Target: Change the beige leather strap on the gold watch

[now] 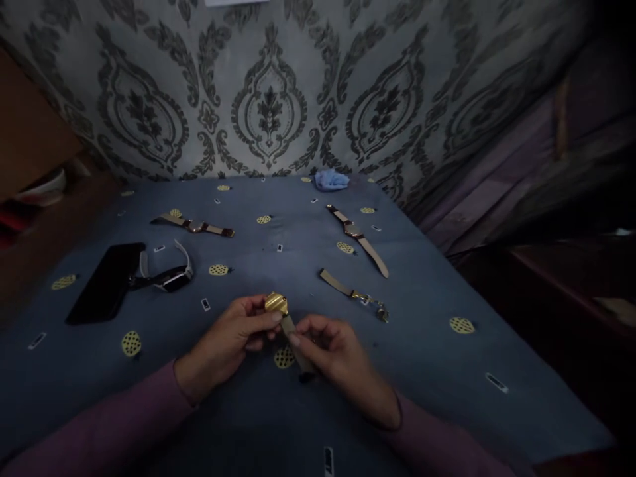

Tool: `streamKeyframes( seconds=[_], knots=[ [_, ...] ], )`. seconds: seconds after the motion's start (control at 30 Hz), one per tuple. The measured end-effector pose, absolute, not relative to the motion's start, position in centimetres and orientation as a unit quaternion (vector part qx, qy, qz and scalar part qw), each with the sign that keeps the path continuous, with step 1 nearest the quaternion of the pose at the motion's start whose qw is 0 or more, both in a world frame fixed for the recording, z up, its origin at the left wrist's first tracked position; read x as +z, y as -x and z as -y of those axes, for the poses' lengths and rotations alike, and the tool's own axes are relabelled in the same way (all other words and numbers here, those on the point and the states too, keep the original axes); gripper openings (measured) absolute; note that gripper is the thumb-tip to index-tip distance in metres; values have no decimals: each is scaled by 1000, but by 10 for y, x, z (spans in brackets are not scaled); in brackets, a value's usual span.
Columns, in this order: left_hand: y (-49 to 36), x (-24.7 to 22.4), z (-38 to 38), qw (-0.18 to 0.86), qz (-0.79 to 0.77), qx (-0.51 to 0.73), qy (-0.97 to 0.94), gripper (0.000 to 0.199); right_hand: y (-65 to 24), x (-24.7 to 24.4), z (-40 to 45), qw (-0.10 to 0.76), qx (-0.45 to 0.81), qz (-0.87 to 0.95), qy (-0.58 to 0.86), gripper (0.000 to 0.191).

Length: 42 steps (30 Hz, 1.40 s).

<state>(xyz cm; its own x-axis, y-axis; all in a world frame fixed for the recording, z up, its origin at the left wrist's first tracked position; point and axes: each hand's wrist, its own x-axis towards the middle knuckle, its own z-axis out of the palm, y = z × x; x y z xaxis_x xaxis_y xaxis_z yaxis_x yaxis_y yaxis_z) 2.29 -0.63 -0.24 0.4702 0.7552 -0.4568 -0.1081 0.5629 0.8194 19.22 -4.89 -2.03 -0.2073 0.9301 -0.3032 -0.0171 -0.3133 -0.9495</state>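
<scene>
- Patterned wall hanging or wallpaper, grey with dark leafy medallions [271,99], rising behind everything.
- Broad surface under a dull blue cover printed with yellow pineapples [417,371], spreading across the view.
- Left hand [228,338], in a purple sleeve, at front centre: its thumb and fingers are clamped on the gold-coloured end of a watch.
- Right hand [330,348], also purple-sleeved, just beside the left: thumb and fingertips pinch the same watch's strap.
- Flat black rectangular slab, like a phone [106,283], lying on the surface to the left, well apart from the left hand.
- Watch with a smooth gold-coloured metal case and a beige-grey strap [287,324], between the two hands: its case pokes out past the left thumb, and its strap slants down past the right thumb to a dark end.
- Brown-and-beige strapped round watch [352,229], stretched out at right, beyond the right hand.
- Similar brown-and-beige watch [196,226], stretched out at back left.
- Pale-strapped watch with a rectangular face [175,281], beside the slab's right edge.
- Beige strap piece with gold-coloured metal fittings [338,283], near the right hand, on its far side.
- Crumpled light-blue cloth [332,180], at the back edge.
</scene>
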Motion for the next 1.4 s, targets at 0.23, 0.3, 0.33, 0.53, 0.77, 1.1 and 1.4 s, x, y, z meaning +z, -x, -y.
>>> streamKeyframes(
  seconds=[0.23, 0.3, 0.33, 0.53, 0.77, 1.1, 1.4],
  knots=[
    [-28, 15, 7, 743, -450, 298, -397, 41, -195, -11, 56, 365, 540, 549, 523, 35],
    [-22, 19, -7, 726, -440, 257, -462, 39, -210, -3, 53, 366, 412, 608, 571, 38],
    [-19, 22, -15, 711, -438, 221, -505, 38, -219, 0, 51, 371, 379, 612, 587, 38],
    [-17, 36, -53, 517, -342, -84, -780, 27, -269, 12, 24, 357, 174, 642, 656, 21],
    [-28, 43, -59, 439, -314, -136, -831, 10, -305, 1, 7, 300, 126, 641, 695, 31],
    [-11, 47, -64, 243, -318, -92, -912, 22, -293, -11, 16, 231, 112, 677, 690, 24],
    [-3, 25, -10, 275, -395, 119, -869, 26, -286, -24, 14, 224, 92, 699, 673, 7]
  ],
)
